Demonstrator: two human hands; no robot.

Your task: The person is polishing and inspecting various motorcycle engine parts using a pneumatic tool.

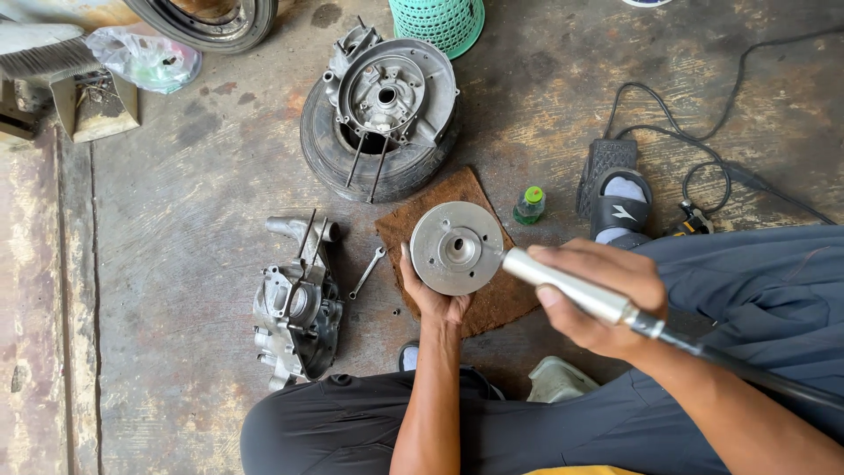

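Concrete floor below, left hand (432,295) grips metal disc (456,247); right hand (598,295) clasps grinder handpiece (571,288) beside it.

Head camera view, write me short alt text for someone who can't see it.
A seated person's left hand holds a round silver metal disc over a brown mat, while the right hand points a silver rotary handpiece at its edge. Grey engine casings and a small tyre lie on the concrete floor.

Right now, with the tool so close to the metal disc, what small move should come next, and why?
Probably ease the tool tip onto the round metal disc. The left hand holds the disc upright from below, the right hand grips the silver handpiece, and its tip sits at the disc's right edge.
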